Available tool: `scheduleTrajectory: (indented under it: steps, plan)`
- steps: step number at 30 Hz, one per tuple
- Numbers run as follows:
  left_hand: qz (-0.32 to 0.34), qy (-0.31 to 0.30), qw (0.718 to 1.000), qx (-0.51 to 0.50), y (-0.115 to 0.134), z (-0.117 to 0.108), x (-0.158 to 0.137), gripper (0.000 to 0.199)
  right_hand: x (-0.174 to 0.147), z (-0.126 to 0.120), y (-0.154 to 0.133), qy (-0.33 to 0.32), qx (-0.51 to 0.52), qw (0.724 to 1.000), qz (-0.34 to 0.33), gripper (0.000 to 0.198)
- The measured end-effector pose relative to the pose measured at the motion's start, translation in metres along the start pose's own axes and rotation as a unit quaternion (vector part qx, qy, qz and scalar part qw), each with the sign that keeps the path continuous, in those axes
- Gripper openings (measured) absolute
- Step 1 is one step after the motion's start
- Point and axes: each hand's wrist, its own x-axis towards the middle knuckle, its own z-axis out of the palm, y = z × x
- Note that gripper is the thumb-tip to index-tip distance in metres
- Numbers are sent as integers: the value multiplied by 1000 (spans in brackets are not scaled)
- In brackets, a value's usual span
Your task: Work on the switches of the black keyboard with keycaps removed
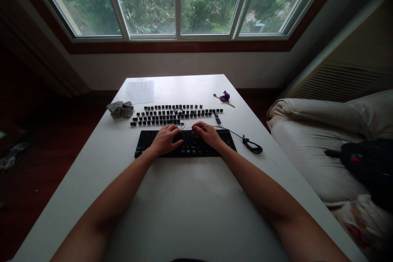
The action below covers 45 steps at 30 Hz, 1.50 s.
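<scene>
A black keyboard (187, 151) lies across the white table in front of me, with many of its keycaps off. My left hand (167, 138) rests on its left-middle part, palm down, fingers stretched and thumb apart. Over the right-middle part, my right hand (206, 133) is closed in a pinch at the keyboard's far edge. Whatever sits between those fingertips is too small and dark to name. Just beyond the hands, loose black keycaps (158, 122) stand in several rows. A small shiny round object (181, 125) lies between the hands, partly hidden by my left fingers.
A coiled black cable (252, 145) lies right of the keyboard. Farther back are a grey cloth (120, 109), a printed sheet (139, 91), a thin brush (224, 100) and a crumpled purple thing (225, 96). A cushioned seat (303, 151) stands beside the table's right edge.
</scene>
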Motion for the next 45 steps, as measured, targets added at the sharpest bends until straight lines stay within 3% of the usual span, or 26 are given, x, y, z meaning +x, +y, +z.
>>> scheduleTrajectory:
  steps: [12,17,24,33,40,45]
  plan:
    - [55,-31,998,0,-5,4,-2,67,0,1,-1,5,-32,999,-9,37]
    - [45,-45,998,7,-6,2,-3,70,1,0,-3,0,-9,1000,-18,35]
    - [26,-41,999,10,-13,3,-1,72,6,-3,-7,61,87,993,-45,41]
    - [32,-29,999,7,-23,1,-1,70,4,-4,-2,71,6,996,-47,30]
    - [37,-25,999,5,-24,2,-1,69,5,0,1,59,96,993,-30,33]
    - [39,-25,999,11,-24,3,-1,70,2,5,-1,55,98,992,-50,32]
